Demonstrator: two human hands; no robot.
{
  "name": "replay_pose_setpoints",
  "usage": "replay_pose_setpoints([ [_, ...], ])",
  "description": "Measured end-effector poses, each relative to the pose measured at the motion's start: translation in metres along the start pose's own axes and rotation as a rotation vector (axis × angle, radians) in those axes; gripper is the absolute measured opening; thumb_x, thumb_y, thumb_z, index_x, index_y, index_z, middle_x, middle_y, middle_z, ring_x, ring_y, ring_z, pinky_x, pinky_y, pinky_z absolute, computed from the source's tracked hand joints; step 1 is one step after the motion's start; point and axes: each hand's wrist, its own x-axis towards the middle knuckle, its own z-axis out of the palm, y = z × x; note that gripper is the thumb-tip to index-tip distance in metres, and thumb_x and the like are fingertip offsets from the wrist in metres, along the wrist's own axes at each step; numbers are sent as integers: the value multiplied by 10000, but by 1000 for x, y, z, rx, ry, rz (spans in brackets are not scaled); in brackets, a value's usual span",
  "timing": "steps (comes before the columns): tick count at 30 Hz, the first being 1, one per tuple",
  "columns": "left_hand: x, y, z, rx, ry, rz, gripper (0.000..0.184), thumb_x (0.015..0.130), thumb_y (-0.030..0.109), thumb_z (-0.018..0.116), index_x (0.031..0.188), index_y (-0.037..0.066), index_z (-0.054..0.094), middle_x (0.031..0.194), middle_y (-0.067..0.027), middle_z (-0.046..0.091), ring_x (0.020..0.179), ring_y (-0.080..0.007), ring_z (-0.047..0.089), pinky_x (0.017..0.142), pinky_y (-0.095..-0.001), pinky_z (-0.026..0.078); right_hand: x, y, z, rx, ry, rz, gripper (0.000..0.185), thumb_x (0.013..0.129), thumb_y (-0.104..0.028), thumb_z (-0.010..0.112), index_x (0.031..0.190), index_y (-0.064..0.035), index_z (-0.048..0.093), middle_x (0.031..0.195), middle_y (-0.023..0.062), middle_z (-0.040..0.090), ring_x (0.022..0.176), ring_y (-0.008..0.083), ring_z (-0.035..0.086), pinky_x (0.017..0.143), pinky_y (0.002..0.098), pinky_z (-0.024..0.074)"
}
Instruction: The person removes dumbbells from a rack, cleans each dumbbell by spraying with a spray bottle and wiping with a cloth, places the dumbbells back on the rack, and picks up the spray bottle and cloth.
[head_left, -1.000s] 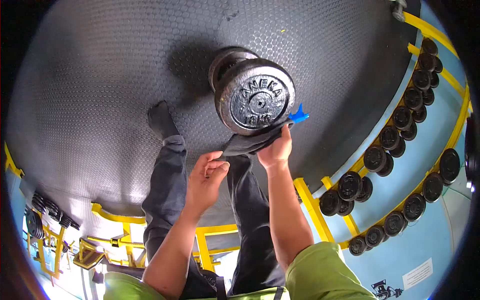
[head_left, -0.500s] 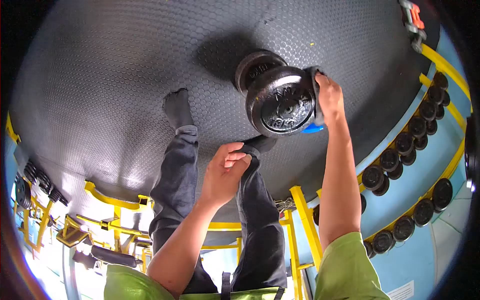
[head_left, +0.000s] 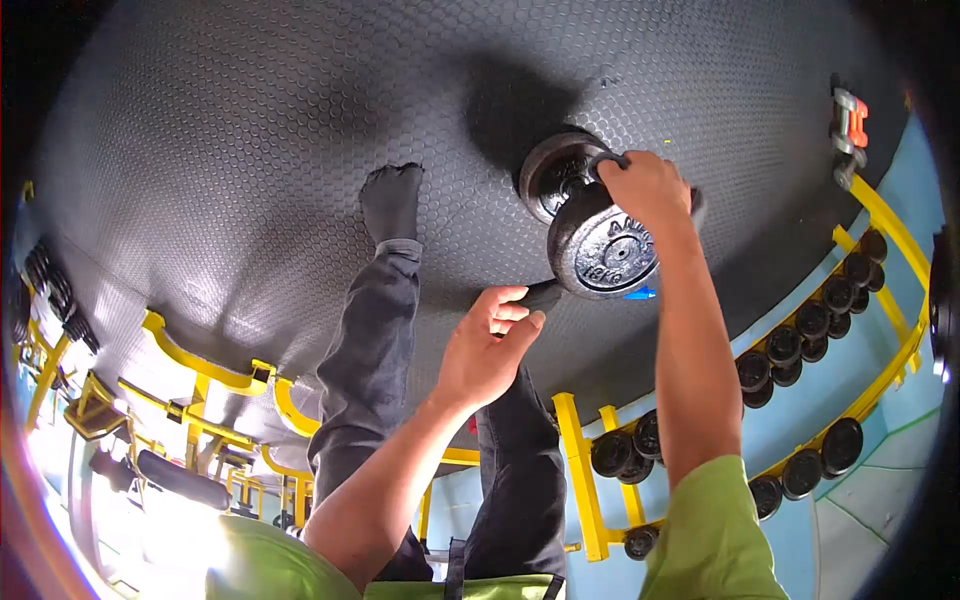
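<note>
A black dumbbell (head_left: 603, 258) with raised lettering on its round end is below me on the dark floor, tilted so that one end faces me. My right hand (head_left: 648, 188) is closed on a dark cloth (head_left: 607, 160) and presses it against the top of the dumbbell's near end. Most of the cloth is hidden under the fingers. My left hand (head_left: 490, 345) hangs in the air left of the dumbbell, over my right leg, fingers loosely curled and thumb apart. Nothing shows in it. A small blue thing (head_left: 640, 294) peeks out below the dumbbell.
My left foot (head_left: 392, 203) in a dark sock stands on the studded rubber floor (head_left: 250, 120). Yellow racks of black dumbbells (head_left: 812, 320) line the right wall. Small grey and orange dumbbells (head_left: 852, 122) lie at the far right. Yellow gym frames (head_left: 205, 365) stand at the left.
My right hand has moved with the cloth from the dumbbell's right edge up over its top. My left hand has shifted slightly right. The whole view has shifted, too.
</note>
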Motion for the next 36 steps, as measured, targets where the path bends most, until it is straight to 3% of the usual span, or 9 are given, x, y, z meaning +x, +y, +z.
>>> replay_pose_setpoints([
  [3,-1,4,-2,-40,-19,-12,410,931,194,625,1258,-22,505,1088,-167,653,1006,-178,619,904,-308,467,10,-28,15,-156,-117,-22,457,818,-417,528,1020,-55,721,1127,133,677,1084,301,617,953,444,446],
  [8,0,5,-9,-53,4,37,515,876,320,654,1253,-3,519,1111,-221,642,984,-266,651,844,-364,515,-45,-32,44,-466,-51,-740,392,782,-406,563,954,-92,722,1105,99,667,1178,262,529,982,492,396],
  [11,-2,12,-14,-103,19,37,516,873,318,653,1251,-7,518,1106,-226,644,988,-273,651,849,-369,514,-56,-6,50,-203,345,-749,356,773,-373,596,983,-117,728,1043,85,666,1143,258,531,986,442,369],
  [16,-5,10,-13,-132,15,47,515,876,318,643,1251,-12,516,1103,-233,644,996,-282,652,851,-373,513,-36,-48,35,-370,175,-236,356,810,-358,568,989,-91,722,1111,64,652,1176,254,505,996,453,363],
  [25,-8,2,-9,-114,80,98,432,917,202,633,1254,-34,501,1102,-197,649,987,-201,637,860,-318,491,-103,62,175,-892,173,-1247,303,813,-222,526,903,-37,749,1274,173,580,1266,333,435,1093,447,268],
  [28,-7,-10,-2,-115,112,92,461,887,239,653,1241,-26,519,1091,-203,649,983,-229,640,849,-333,498,-113,123,204,-1008,-8,-1232,296,835,-247,538,918,-43,737,1173,135,640,1257,319,455,1063,456,310],
  [30,-9,-18,7,-118,122,74,500,858,278,674,1229,-26,533,1079,-215,649,978,-261,645,839,-352,508,-118,146,201,-671,-341,-573,297,832,-292,569,957,-68,719,1056,87,680,1232,288,494,1043,472,329],
  [32,-11,-24,14,-85,173,173,436,851,205,689,1207,-5,551,1048,-173,649,956,-228,630,820,-341,504,-124,140,175,-635,-329,-464,325,810,-324,606,990,-69,699,1011,119,676,1150,296,568,975,476,403],
  [36,27,8,42,334,334,639,377,827,168,714,1155,37,584,1026,-139,634,923,-261,619,816,-361,495,-178,122,190,669,-116,-38,402,789,-297,610,1032,21,645,984,271,662,892,428,638,775,436,522],
])
